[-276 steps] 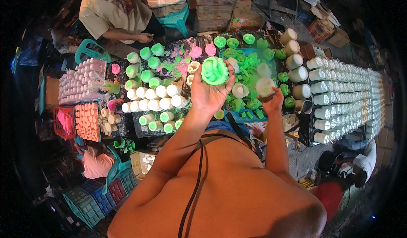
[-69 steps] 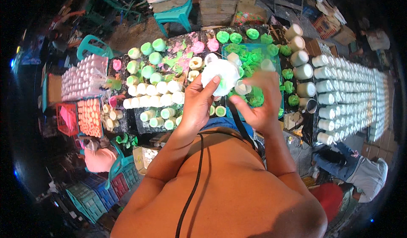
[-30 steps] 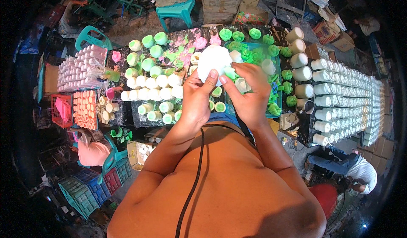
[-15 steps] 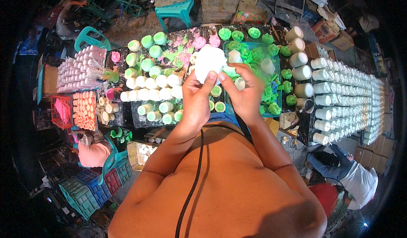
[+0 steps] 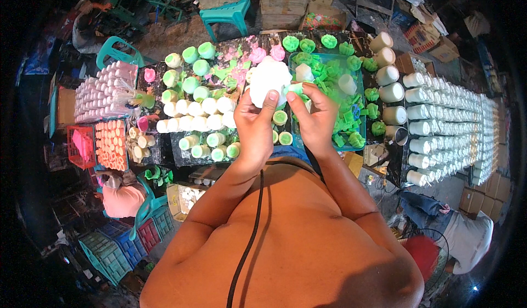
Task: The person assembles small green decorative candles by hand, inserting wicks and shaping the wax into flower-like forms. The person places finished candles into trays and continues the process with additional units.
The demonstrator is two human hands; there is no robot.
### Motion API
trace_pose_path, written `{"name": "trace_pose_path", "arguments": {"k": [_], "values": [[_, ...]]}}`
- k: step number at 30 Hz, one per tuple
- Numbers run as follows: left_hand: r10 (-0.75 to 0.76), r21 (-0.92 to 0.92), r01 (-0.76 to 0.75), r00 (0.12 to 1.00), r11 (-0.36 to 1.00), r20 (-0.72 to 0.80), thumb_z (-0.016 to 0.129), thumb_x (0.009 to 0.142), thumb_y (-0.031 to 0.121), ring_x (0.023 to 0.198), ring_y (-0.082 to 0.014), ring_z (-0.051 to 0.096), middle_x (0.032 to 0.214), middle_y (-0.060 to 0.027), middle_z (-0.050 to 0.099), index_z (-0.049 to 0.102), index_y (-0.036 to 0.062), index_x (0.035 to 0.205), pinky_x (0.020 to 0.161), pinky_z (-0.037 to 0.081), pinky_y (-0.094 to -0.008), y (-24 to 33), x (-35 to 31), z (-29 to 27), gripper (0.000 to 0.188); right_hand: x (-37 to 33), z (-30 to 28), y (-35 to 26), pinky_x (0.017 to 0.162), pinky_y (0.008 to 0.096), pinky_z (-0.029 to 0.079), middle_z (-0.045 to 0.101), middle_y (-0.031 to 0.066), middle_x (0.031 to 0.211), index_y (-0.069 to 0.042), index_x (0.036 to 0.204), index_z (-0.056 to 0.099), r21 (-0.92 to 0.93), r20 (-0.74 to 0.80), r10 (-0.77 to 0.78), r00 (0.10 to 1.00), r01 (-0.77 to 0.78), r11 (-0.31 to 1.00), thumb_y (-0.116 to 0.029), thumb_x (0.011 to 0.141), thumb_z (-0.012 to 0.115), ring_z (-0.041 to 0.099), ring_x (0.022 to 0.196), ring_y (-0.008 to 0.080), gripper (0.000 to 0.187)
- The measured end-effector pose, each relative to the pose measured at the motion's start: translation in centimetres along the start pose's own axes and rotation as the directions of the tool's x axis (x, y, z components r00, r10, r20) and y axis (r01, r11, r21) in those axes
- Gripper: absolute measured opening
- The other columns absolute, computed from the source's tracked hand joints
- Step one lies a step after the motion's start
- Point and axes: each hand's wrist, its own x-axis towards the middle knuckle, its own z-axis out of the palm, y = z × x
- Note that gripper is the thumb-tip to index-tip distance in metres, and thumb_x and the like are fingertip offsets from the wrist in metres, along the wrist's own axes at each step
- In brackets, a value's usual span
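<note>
In front of my chest, my left hand (image 5: 254, 127) grips a bright white rounded lump (image 5: 269, 80) with a scalloped edge; glare washes out its surface. Thumb and fingers of my right hand (image 5: 317, 122) pinch a small pale green piece (image 5: 294, 88) against or close beside the lump's right side; I cannot tell whether they touch. Beyond the right hand lies a teal tray (image 5: 362, 88) with green wax-like pieces (image 5: 332, 69) in it. Rows of short white cylinders (image 5: 196, 108) and green-topped cups (image 5: 200, 66) stand on the table left of my hands.
Large white cylinders (image 5: 391, 92) line the table's right side, beside many smaller white ones (image 5: 420, 130). Pink flower-shaped pieces (image 5: 257, 55) sit at the back. A teal chair (image 5: 233, 14) stands beyond the table. One person (image 5: 123, 198) is at lower left, another (image 5: 466, 234) at lower right.
My right hand has shifted slightly, and the pale green piece now shows more plainly between its thumb and fingers. The left hand keeps the white lump almost in place.
</note>
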Motion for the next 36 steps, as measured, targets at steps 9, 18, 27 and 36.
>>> {"name": "trace_pose_path", "arguments": {"k": [9, 18, 27, 36], "values": [[0.079, 0.027, -0.078, 0.996, 0.997, -0.045, 0.071, 0.098, 0.007, 0.098, -0.0102, 0.066, 0.111, -0.0063, 0.073, 0.068, 0.0005, 0.118, 0.088, 0.052, -0.0273, -0.2, 0.5, 0.7, 0.021, -0.6, 0.1, 0.6, 0.090, 0.0312, 0.053, 0.076, 0.0128, 0.108, 0.002, 0.104, 0.072, 0.012, -0.118, -0.040, 0.992, 0.042, 0.999, -0.002, 0.086, 0.079, 0.067, 0.099, 0.0157, 0.019], [-0.077, 0.248, 0.063, 0.996, 0.967, 0.046, 0.071, 0.098, 0.012, 0.097, -0.0115, 0.067, 0.109, -0.0085, 0.073, 0.065, -0.0011, 0.120, 0.090, 0.053, -0.0292, -1.7, 4.4, -2.0, 0.026, -1.6, -9.2, 2.1, 0.092, 0.0385, 0.057, 0.072, 0.0159, 0.108, 0.000, 0.107, 0.062, 0.374, -0.217, 0.194, 0.957, -0.103, 0.922, 0.003, 0.092, 0.065, 0.072, 0.100, 0.0239, 0.016], [-0.509, 0.802, -0.427, 0.622, 0.417, 0.595, 0.082, 0.080, 0.022, 0.098, -0.0399, 0.070, 0.106, -0.0205, 0.073, 0.069, 0.0058, 0.116, 0.086, 0.056, -0.0451, -16.9, 3.8, -0.7, 0.042, -6.6, -17.1, 5.7, 0.073, 0.0241, 0.048, 0.068, 0.0019, 0.088, 0.002, 0.103, 0.068, 0.219, -0.481, 0.377, 0.791, -0.308, 0.926, -0.005, 0.094, 0.073, 0.063, 0.082, 0.0086, 0.013], [-0.501, 0.460, -0.670, 0.150, 0.583, 0.852, 0.079, 0.083, 0.020, 0.096, -0.0439, 0.068, 0.101, -0.0232, 0.066, 0.067, 0.0023, 0.104, 0.084, 0.054, -0.0503, -33.9, 1.1, -0.1, 0.030, -7.3, -17.5, 6.7, 0.076, 0.0260, 0.051, 0.073, 0.0044, 0.091, 0.006, 0.103, 0.072, -0.144, -0.479, 0.458, 0.749, -0.581, 0.801, -0.014, 0.088, 0.083, 0.064, 0.082, 0.0100, 0.027]]}}
